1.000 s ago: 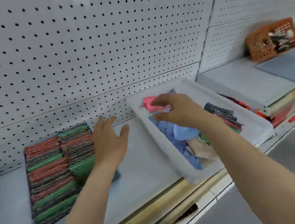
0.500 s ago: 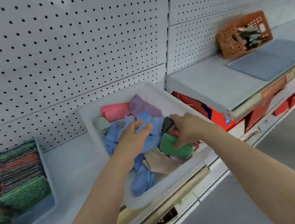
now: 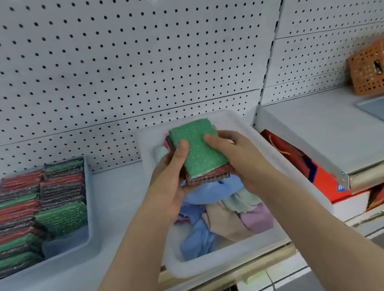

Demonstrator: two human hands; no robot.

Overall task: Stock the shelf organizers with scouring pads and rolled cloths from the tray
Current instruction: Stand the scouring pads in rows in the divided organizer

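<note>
Fingers of the left hand [image 3: 170, 187] and right hand [image 3: 242, 162] curl round a small stack of scouring pads [image 3: 198, 154] above the tray [image 3: 291, 169]. The organizer [image 3: 90, 213] at nine o'clock looks nearly full; cloths [image 3: 213, 220] remain unstocked.

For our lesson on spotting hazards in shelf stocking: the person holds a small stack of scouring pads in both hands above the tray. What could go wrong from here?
1. The stack of scouring pads is only pinched at its sides by the left hand and right hand; lower pads might slip back into the tray.
2. The organizer looks nearly full, so added pads may not fit neatly.
</note>
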